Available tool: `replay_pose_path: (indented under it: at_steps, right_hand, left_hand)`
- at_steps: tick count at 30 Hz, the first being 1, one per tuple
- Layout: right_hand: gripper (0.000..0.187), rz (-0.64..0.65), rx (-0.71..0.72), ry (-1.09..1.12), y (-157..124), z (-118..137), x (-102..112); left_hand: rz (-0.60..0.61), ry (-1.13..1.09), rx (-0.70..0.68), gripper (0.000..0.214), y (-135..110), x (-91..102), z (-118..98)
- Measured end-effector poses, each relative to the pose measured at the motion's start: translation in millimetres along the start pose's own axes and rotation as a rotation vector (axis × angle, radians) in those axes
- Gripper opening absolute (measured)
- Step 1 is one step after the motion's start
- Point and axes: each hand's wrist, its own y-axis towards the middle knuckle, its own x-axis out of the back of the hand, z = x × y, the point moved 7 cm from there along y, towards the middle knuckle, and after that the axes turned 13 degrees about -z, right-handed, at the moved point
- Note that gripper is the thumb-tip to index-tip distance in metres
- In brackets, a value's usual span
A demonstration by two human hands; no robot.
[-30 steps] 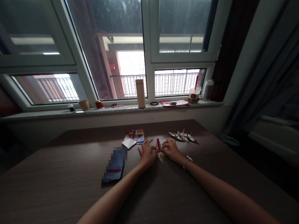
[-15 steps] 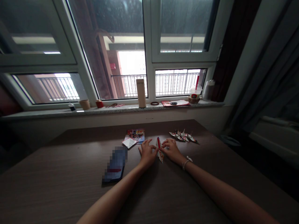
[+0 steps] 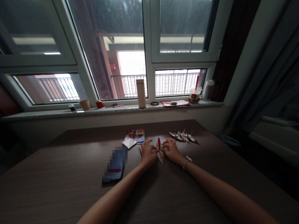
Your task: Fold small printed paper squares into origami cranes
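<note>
A narrow piece of folded paper (image 3: 160, 153), printed in red, white and green and pointed at both ends, stands between my two hands over the table. My left hand (image 3: 148, 153) pinches its left side, thumb and index finger close together and the other fingers curled. From the opposite side my right hand (image 3: 171, 150) pinches the right edge near the middle. Its wrist wears a light bracelet (image 3: 186, 162). The fingertips partly hide the paper's edges. Several finished paper figures, like folded cranes (image 3: 183, 136), sit in a row beyond my right hand.
Printed leaflets (image 3: 137, 135) and a white paper square (image 3: 129, 142) lie left of my hands. Nearer is a dark, pixelated phone-like object (image 3: 115, 165). On the windowsill stand a beige flask (image 3: 140, 93), a paper cup (image 3: 84, 105), a drink cup (image 3: 195, 91) and scissors (image 3: 173, 103).
The folded paper has spread a little wider and shows more of its inner faces. My right fingertips have shifted slightly to the right; my left hand has barely moved.
</note>
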Motion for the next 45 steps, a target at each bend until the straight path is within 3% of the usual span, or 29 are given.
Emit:
replay_pose_path:
  at_steps: [8, 17, 25, 38, 45]
  right_hand:
    - [0.012, -0.058, 0.036, 0.089, 2, -9, 1]
    - [0.011, 0.001, 0.087, 0.038, 0, 1, -4]
    - [0.009, -0.097, 0.012, 0.077, 7, -16, 2]
    - [0.016, -0.026, 0.049, 0.077, 4, -9, 0]
    - [0.018, -0.051, 0.018, 0.095, 6, -15, -1]
  left_hand:
    - [-0.018, -0.027, 0.027, 0.006, 2, 3.5, 4]
    - [0.006, -0.02, -0.042, 0.008, -1, 1.6, -6]
    - [-0.016, -0.034, 0.037, 0.009, 6, 7.6, 5]
    - [-0.026, -0.054, 0.029, 0.004, 5, 4.3, 7]
    - [-0.054, -0.08, 0.017, 0.007, 5, 5.1, 6]
